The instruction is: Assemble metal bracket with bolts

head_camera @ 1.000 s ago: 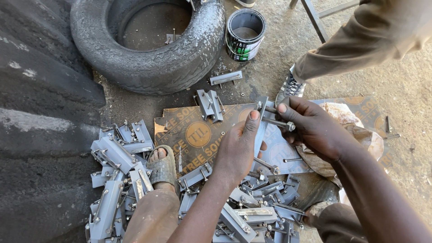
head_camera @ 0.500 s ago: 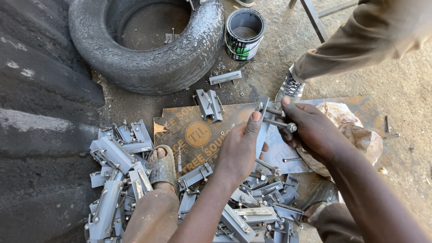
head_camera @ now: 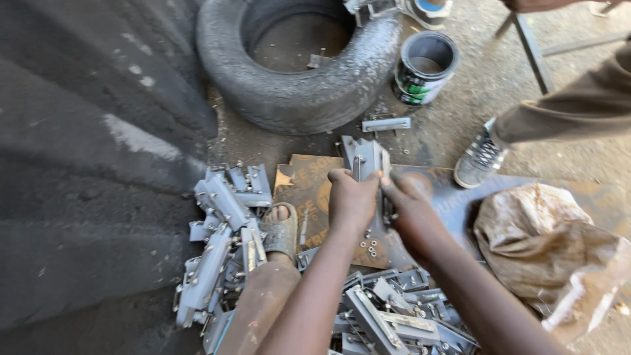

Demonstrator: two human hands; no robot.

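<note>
- Nearest the camera lies a heap (head_camera: 388, 319) of grey metal brackets with raw edges, under both forearms; a forearm dragged across it could get scraped or cut.
- A second pile (head_camera: 220, 243) of the same brackets lies to the left, tight against the person's sandalled foot (head_camera: 280, 229). The toes are bare, so a bracket sliding off that pile, or one dropped from above, could strike them.
- Small loose washers (head_camera: 372, 248) lie on the board (head_camera: 309, 190) just below the hands; a knock could scatter them into the dirt.
- The left hand (head_camera: 351, 200) is clenched round the lower part of an upright bracket (head_camera: 365, 161), held above the board between the two piles.
- The right hand (head_camera: 409, 209) pinches the bracket's right edge, fingertips close to a bolt (head_camera: 358, 168) that stands in its face. The hands grip close together, so a slip of either could, in my judgement, nip a finger against the edge or let the bracket twist free and fall on the foot.
- To the right, a crumpled sack (head_camera: 549, 246) lies well apart from the hands.
- Further off, another person's shoe (head_camera: 480, 160) stands at the board's far corner, close enough to catch a flung part.
- One stray bracket (head_camera: 386, 123) lies in front of the tyre (head_camera: 296, 79), with a can (head_camera: 424, 69) beside it, in walking space where it could trip someone.
</note>
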